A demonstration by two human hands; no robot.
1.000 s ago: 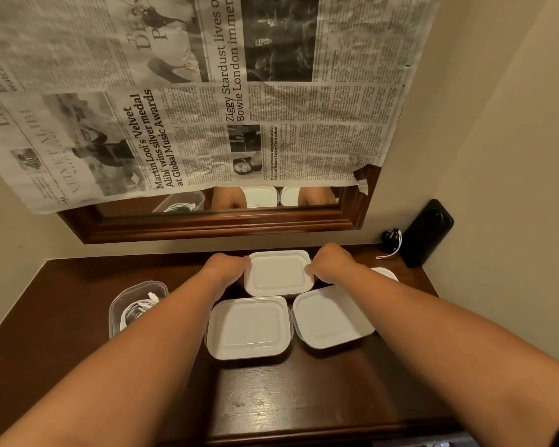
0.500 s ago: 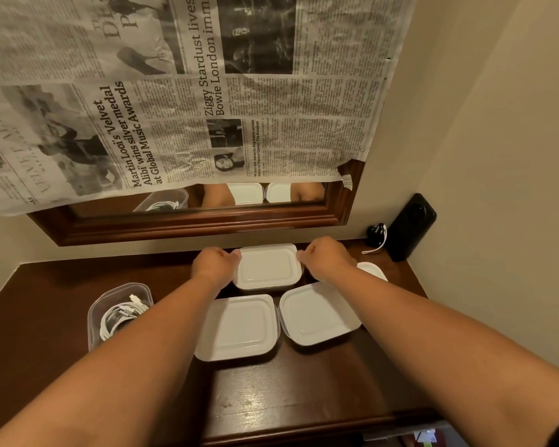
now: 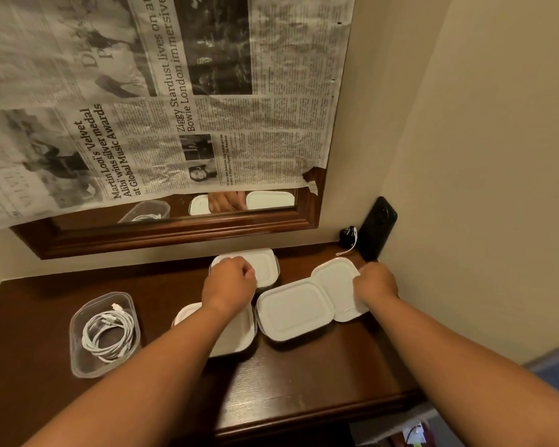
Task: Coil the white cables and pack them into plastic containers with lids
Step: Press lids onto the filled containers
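1. The open tub [image 3: 84,369] stands on the desk [image 3: 29,333] with no lid on. One white cable [image 3: 108,333] lies coiled inside it. For this cable the coiling is done and the closing is not.
2. Three tubs with white lids on stand to the right of the open tub.
   - The near tub [image 3: 239,333] is closest, partly under the left forearm.
   - The middle tub [image 3: 292,311] is farther right.
   - The back tub [image 3: 265,266] is to the right and farther from the person.
   - The lids hide what is inside. I judge these tubs packed, but this is not confirmed.
3. A spare lid [image 3: 334,279] lies farthest right of the open tub, against the middle tub's edge. The right hand [image 3: 376,282] grasps its right edge with curled fingers.
4. The left hand [image 3: 229,282] sits curled on top of the back tub. It cannot be told whether it grips or only presses.
5. No uncoiled white cable shows near the open tub.
6. Assessment: the task is close to finished. What is left appears to be carrying the spare lid across to the open tub and pressing it shut.
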